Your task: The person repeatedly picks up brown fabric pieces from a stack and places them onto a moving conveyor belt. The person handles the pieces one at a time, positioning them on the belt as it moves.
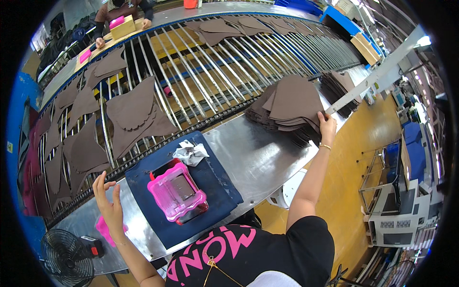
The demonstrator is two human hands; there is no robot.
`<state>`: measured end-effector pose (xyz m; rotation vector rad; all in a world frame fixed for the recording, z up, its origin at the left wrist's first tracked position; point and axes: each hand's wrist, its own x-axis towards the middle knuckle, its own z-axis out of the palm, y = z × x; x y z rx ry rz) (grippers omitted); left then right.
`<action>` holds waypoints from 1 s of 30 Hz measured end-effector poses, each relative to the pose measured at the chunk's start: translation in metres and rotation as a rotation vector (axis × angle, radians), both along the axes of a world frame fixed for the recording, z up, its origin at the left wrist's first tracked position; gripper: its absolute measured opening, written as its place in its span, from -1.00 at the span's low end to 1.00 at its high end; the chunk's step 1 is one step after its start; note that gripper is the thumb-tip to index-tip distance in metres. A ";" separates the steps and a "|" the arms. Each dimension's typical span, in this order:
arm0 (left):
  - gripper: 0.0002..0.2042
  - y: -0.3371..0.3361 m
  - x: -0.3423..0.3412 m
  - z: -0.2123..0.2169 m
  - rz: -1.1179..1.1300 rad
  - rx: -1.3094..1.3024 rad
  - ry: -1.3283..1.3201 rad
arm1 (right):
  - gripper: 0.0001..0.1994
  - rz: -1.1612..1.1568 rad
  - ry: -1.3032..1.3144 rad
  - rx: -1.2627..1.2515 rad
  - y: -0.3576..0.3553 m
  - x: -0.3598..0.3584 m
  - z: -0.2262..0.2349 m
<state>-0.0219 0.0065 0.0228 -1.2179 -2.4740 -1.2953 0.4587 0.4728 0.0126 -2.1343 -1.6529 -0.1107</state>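
My right hand point(328, 129) reaches to the right and pinches the edge of a brown sheet piece point(297, 103) on top of a thick fanned stack. My left hand point(109, 201) is raised over the metal table, fingers apart, holding nothing. Between the hands, a bright pink frame-like plastic tray point(167, 192) with wavy edges lies on a dark blue mat point(217, 189). A dark brownish rectangle shows inside it, and something red and black sticks out beneath. A crumpled white cloth point(191, 152) rests on the mat beside the tray.
A roller conveyor point(191, 71) carrying several brown pieces point(136, 107) runs behind the metal table point(267, 162). Another dark stack point(334, 91) lies beyond my right hand, near a slanting pale bar point(377, 71). A black fan point(67, 256) stands lower left. Across the conveyor works another person point(124, 12).
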 end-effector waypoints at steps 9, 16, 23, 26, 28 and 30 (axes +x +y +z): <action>-0.56 0.015 0.017 0.002 -0.053 -0.024 -0.045 | -0.70 0.023 -0.325 0.120 -0.022 -0.026 0.013; -0.56 -0.004 0.013 0.010 -0.035 -0.037 -0.004 | -0.74 0.191 -0.344 0.023 -0.046 -0.061 0.063; -0.48 0.035 0.035 0.027 -0.170 0.194 -0.102 | -0.71 0.912 0.573 0.391 -0.151 -0.135 0.131; -0.46 0.056 0.052 0.036 -0.161 0.537 -0.439 | -0.75 1.051 1.010 0.376 -0.176 -0.183 0.103; -0.50 0.045 0.039 0.039 -0.267 0.466 -0.662 | -0.72 1.188 1.113 0.313 -0.200 -0.212 0.076; -0.62 0.022 0.029 0.060 -0.273 0.371 -0.888 | -0.71 1.303 1.268 0.197 -0.230 -0.244 0.060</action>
